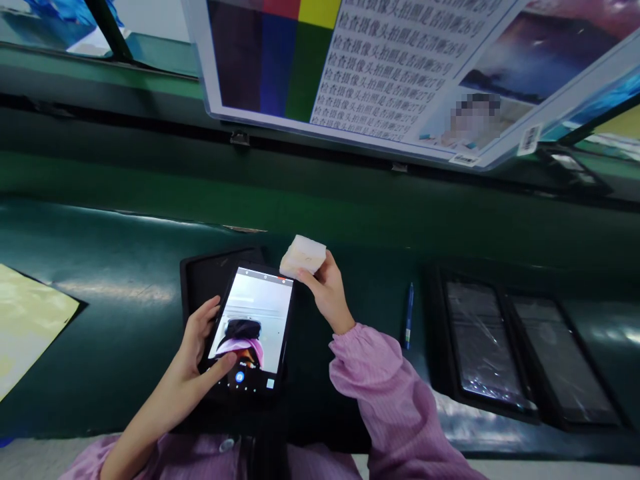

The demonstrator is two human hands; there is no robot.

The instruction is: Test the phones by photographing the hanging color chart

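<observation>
My left hand [200,350] grips a black tablet [253,327] by its left edge, thumb resting on the lit screen near the bottom. The screen shows a camera picture of a person in pink. My right hand [325,290] is closed on a small white folded cloth or sponge [303,255], held just above the tablet's top right corner. Under the tablet lies a black tray [200,277] on the dark green work surface [115,293].
Two more black tablets wrapped in clear film [483,343] [560,360] lie at the right. A blue pen [409,313] lies between them and my right sleeve. A test chart with colour blocks and printed text [380,60] hangs overhead. A yellowish sheet [25,320] lies at the left.
</observation>
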